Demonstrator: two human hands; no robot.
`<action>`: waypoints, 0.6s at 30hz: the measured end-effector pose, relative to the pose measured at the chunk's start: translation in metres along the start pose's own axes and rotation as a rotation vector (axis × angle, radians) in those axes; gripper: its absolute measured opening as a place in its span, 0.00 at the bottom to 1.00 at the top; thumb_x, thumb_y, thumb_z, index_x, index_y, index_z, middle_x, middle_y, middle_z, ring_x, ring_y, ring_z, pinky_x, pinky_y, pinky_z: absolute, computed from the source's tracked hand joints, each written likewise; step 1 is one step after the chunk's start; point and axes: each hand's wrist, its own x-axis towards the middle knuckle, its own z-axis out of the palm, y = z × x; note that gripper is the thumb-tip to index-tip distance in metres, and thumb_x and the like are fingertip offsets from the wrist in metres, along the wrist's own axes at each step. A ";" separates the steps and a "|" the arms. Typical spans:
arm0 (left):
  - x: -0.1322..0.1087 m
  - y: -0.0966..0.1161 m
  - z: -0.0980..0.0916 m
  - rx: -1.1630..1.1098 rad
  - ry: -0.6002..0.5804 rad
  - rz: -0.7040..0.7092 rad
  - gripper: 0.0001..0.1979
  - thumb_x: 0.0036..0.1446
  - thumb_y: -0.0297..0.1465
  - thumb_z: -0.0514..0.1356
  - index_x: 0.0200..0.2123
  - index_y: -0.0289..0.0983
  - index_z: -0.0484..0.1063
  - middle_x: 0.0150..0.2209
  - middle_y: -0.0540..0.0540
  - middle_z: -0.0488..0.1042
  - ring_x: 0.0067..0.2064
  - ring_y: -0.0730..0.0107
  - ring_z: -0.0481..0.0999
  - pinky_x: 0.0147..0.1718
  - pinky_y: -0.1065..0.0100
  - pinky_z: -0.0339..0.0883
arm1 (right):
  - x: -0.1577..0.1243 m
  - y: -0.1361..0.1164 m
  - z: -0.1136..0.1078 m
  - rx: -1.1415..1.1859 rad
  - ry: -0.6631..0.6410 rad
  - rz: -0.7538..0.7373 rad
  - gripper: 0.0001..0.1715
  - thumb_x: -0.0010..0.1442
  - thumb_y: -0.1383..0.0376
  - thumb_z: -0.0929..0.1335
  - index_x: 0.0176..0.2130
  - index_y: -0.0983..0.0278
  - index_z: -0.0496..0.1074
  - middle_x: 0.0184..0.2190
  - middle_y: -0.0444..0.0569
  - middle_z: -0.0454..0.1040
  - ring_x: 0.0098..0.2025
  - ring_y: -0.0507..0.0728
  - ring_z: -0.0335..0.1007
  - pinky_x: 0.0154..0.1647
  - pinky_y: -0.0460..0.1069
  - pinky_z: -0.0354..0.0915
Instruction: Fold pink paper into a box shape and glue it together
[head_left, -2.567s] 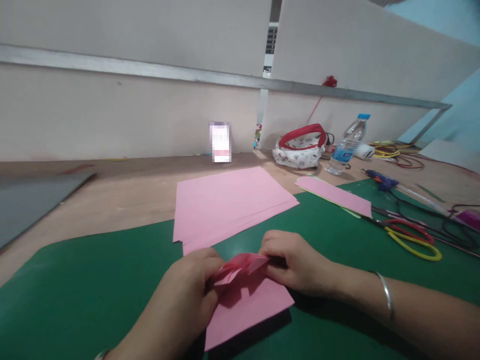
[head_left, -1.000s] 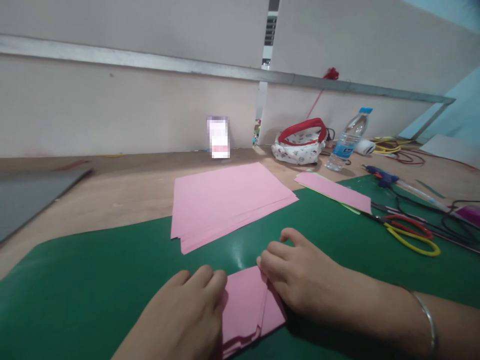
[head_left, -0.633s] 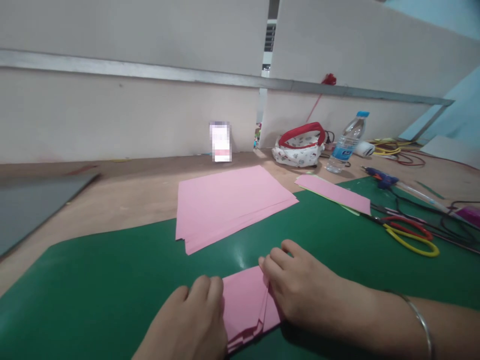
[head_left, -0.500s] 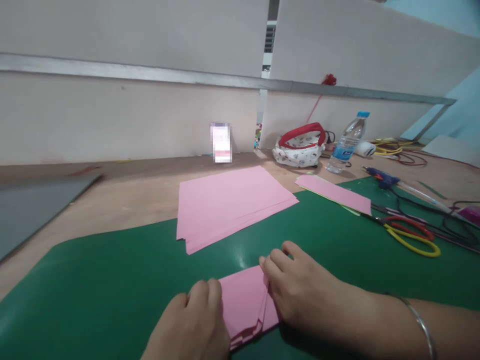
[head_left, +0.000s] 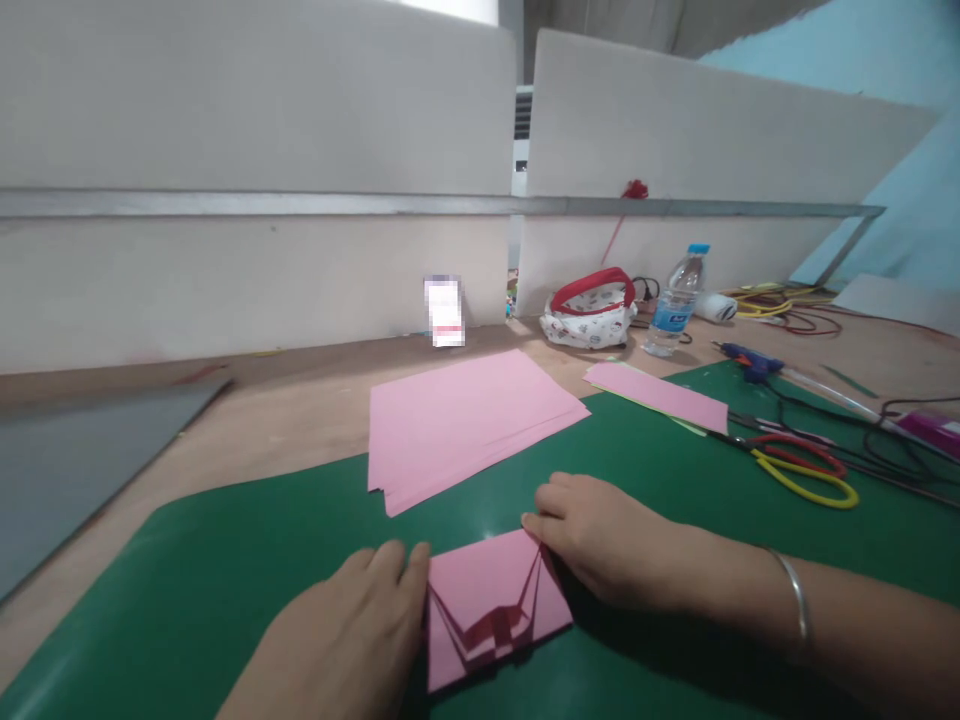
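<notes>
A folded pink paper piece [head_left: 487, 580] lies on the green mat in front of me, with slanting folds on both sides and a dark, boxy opening at its lower middle. My left hand [head_left: 352, 620] holds its left edge, fingertips at the upper left corner and thumb hidden. At the upper right corner, my right hand [head_left: 592, 540] grips the paper with curled fingers; a silver bangle circles that wrist. Just beyond lies a stack of pink paper sheets [head_left: 465, 430], touched by neither hand.
Right of the stack are a pink paper strip [head_left: 660, 395], scissors [head_left: 806, 470] with red and yellow handles, and a blue glue gun [head_left: 750, 362] with a cord. A white-and-red pouch [head_left: 589, 325] and water bottle [head_left: 675, 305] stand behind. The green mat [head_left: 247, 540] covers the wooden table.
The folded paper's sides now spread apart, and its lower middle shows a boxy opening. My left hand has shifted left and its fingers have straightened somewhat. The view has tilted up slightly.
</notes>
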 end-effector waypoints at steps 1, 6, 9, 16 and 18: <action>0.000 -0.002 0.000 0.003 0.041 0.041 0.27 0.50 0.19 0.49 0.54 0.32 0.68 0.50 0.32 0.73 0.49 0.43 0.73 0.44 0.45 0.68 | -0.001 0.002 -0.003 0.046 -0.012 0.020 0.09 0.60 0.70 0.62 0.35 0.66 0.71 0.31 0.50 0.68 0.31 0.55 0.56 0.28 0.49 0.48; 0.000 -0.013 0.017 -0.113 0.142 0.211 0.35 0.47 0.17 0.49 0.59 0.41 0.61 0.55 0.39 0.70 0.54 0.51 0.69 0.51 0.51 0.65 | -0.006 0.006 -0.014 0.249 -0.059 0.050 0.16 0.61 0.72 0.60 0.45 0.63 0.71 0.36 0.50 0.68 0.35 0.54 0.61 0.31 0.47 0.52; -0.001 -0.017 0.021 -0.149 0.197 0.239 0.36 0.47 0.17 0.49 0.61 0.43 0.58 0.57 0.40 0.67 0.57 0.51 0.66 0.53 0.48 0.62 | -0.005 0.004 -0.018 0.316 -0.056 0.079 0.15 0.61 0.72 0.59 0.44 0.63 0.71 0.37 0.50 0.67 0.36 0.54 0.61 0.32 0.46 0.53; -0.004 0.003 -0.011 -0.311 0.036 0.145 0.35 0.37 0.19 0.54 0.53 0.43 0.68 0.44 0.44 0.72 0.44 0.55 0.71 0.40 0.59 0.67 | -0.005 -0.008 -0.025 0.470 -0.030 0.002 0.11 0.58 0.70 0.63 0.41 0.64 0.71 0.39 0.51 0.67 0.40 0.54 0.62 0.37 0.46 0.57; -0.005 0.005 -0.015 -0.390 0.020 0.131 0.30 0.38 0.20 0.55 0.48 0.42 0.71 0.43 0.44 0.72 0.43 0.57 0.71 0.40 0.60 0.66 | -0.003 -0.008 -0.022 0.467 0.012 0.030 0.12 0.56 0.71 0.64 0.41 0.65 0.71 0.39 0.50 0.68 0.40 0.54 0.62 0.38 0.47 0.58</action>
